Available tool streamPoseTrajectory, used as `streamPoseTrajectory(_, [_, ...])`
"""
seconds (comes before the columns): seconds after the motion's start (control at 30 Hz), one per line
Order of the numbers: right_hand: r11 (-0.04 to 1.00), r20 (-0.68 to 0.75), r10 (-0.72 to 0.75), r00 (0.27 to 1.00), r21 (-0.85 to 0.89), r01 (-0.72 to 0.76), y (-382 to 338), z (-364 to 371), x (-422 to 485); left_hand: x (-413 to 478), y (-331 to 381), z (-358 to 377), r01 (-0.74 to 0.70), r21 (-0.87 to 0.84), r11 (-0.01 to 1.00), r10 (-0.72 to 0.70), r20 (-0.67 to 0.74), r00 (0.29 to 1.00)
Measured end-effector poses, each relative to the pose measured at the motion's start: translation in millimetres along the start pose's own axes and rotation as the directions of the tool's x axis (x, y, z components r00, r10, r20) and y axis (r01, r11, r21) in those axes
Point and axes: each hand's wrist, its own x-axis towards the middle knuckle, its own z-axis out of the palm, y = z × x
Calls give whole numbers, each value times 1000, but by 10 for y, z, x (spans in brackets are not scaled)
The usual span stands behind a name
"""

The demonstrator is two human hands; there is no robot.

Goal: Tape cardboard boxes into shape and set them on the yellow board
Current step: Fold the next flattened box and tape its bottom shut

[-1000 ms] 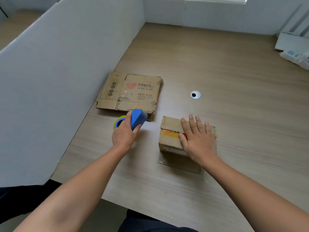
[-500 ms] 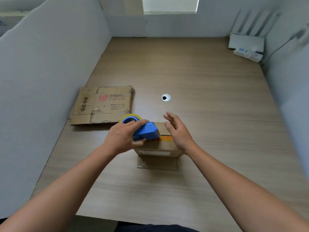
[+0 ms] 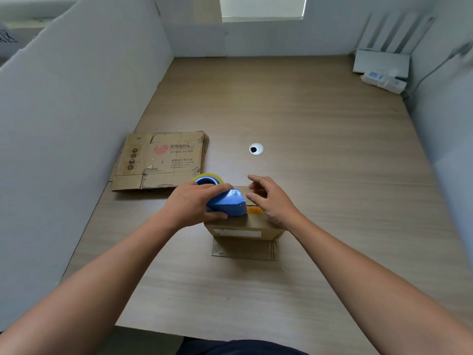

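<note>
box point(image 3: 266, 225) label point(image 3: 239, 233) unreadable; left hand point(image 3: 190, 204) grips tape dispenser point(image 3: 228, 204).

Your left hand point(image 3: 190, 204) palm down, fingers and thumb wrapped round the tape dispenser point(image 3: 229, 204), your right hand point(image 3: 275, 203) just beside it, fingers loosely bent and spread (nothing held), both forearms bare, reaching forward, converging.

The left hand point(image 3: 190, 204) grips a blue tape dispenser point(image 3: 226, 204) on the cardboard box point(image 3: 243, 228); the right hand point(image 3: 272, 202) hovers beside it
</note>
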Motion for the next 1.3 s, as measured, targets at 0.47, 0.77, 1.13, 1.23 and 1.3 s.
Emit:
streamPoseTrajectory(0.47, [1000,-80,13,997,-19,-15,4,45,-86,48,-51,87,-36,75,997,31,61,998])
streamPoseTrajectory(0.77, [951,-249,247,936,245,-186,76,-357,-332,38,-61,40,-38,68,997,33,77,997])
streamPoseTrajectory(1.13, [747,-247,587,771,534,-397,124,-273,-359,13,-24,25,-48,60,997,44,68,997])
streamPoseTrajectory(1.23, [711,-287,635,717,580,-398,211,-343,-375,24,-8,-9,-37,69,997,32,72,997])
streamPoseTrajectory(1.3, [715,-259,625,736,568,-408,293,-411,-436,18,-10,-21,-24,50,998,20,79,997])
